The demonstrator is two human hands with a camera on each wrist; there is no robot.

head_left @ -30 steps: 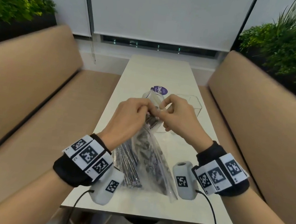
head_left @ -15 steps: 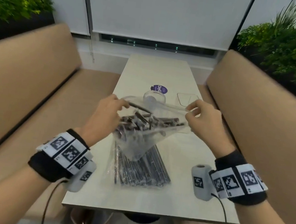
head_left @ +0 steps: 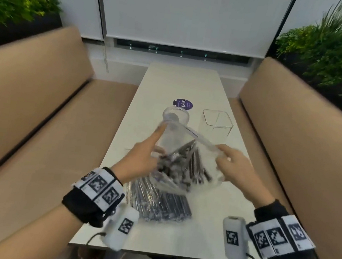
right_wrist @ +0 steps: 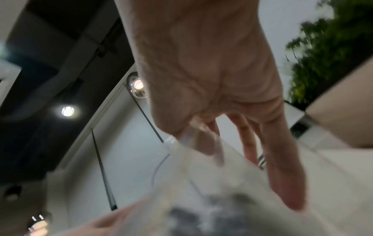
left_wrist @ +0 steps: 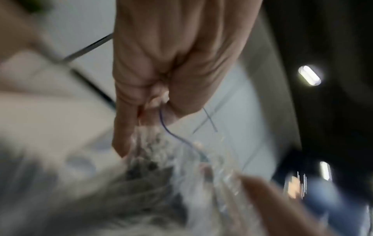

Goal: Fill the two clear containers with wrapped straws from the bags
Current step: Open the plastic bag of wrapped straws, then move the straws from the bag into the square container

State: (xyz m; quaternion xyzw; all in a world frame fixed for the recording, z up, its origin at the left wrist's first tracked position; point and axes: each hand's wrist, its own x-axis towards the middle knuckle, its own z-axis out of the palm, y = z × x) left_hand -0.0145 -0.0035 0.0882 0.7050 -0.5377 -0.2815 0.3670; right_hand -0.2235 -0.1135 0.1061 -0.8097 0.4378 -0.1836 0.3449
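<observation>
A long white table (head_left: 172, 81) carries the items. A round purple sticker (head_left: 182, 104) lies flat on it. Just nearer than the sticker stands a round clear container (head_left: 175, 117); right of the sticker, a square clear container (head_left: 216, 124). Well nearer than the sticker, a bag of wrapped straws (head_left: 162, 206) lies flat.

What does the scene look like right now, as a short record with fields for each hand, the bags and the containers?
left hand: pinches the mouth of the held bag, index finger extended
right hand: pinches the opposite edge
held bag: open, straws inside
second bag: flat on the table
round container: no straws
square container: no straws
</observation>
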